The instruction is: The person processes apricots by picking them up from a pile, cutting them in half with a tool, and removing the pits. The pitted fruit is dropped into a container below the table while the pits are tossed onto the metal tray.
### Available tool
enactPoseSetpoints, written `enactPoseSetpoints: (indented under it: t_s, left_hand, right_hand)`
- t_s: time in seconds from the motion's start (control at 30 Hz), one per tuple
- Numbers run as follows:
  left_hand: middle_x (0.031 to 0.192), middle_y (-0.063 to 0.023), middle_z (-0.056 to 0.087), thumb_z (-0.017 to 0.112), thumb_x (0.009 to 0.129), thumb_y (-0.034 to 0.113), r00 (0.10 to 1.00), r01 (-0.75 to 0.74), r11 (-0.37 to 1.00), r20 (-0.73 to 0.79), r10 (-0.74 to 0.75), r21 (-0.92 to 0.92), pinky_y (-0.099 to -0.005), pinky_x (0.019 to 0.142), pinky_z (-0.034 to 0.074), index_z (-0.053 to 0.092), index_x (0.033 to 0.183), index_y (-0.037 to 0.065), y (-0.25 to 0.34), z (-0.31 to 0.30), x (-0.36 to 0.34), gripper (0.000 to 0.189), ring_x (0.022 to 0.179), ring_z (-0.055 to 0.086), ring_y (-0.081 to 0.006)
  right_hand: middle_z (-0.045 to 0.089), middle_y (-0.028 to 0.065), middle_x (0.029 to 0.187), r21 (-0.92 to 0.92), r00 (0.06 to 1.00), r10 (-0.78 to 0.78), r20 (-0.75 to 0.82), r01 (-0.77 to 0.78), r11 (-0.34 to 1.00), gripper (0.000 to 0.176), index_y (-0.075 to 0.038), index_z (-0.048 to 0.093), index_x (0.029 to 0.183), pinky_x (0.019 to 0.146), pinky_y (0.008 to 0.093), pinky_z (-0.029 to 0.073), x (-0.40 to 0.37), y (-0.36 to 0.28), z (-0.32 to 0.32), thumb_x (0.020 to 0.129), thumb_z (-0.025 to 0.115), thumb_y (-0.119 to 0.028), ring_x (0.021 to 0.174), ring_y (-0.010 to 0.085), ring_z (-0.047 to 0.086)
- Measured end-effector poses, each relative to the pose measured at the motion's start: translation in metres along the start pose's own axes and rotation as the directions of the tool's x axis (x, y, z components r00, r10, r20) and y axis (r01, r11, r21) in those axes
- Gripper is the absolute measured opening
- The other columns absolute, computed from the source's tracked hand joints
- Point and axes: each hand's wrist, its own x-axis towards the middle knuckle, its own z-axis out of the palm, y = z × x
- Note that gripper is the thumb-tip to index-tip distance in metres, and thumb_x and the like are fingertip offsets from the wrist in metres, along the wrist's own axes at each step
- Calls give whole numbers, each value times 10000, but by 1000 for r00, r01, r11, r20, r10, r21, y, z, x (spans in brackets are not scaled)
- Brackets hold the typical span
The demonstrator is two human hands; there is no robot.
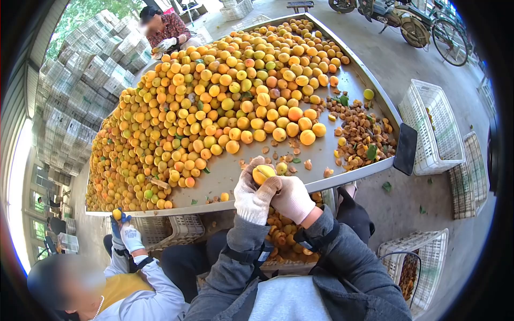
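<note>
while both white knit-gloved hands meet at the near table edge, the left hand and right hand pinch one round yellow-orange apricot between thumbs and curled fingertips. beneath them sits a heap of orange fruit pieces, probably split halves, though the view is poor. on the grey metal table, brown pits lie scattered to the right. beyond, the huge pile of whole apricots looks barely dented, so i judge most of the work is left.

Three people, one table, countless apricots.
</note>
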Motion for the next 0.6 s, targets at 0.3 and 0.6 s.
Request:
enactPoseSetpoints:
  t_s: [0.3,0.6]
  left_hand:
    - [1168,-139,602,716,765,-78,958,7,904,255,-128,428,-308,856,530,480,1296,-40,33,-7,12,582,1007,613,-207]
    - [1135,-133,616,795,784,185,986,-20,1000,167,20,-3,-356,911,518,471,1317,-11,16,-33,23,653,1021,621,-226]
  right_hand:
    - [690,54,860,529,944,46,326,-223,819,104,-3,674,936,771,276,508,-4,11,4,835,654,-12,854,114,621]
    - [626,213,761,74,990,-80,114,72,995,151,-40,665,880,663,423,510,-7,-4,-33,752,615,-103,746,408,617]
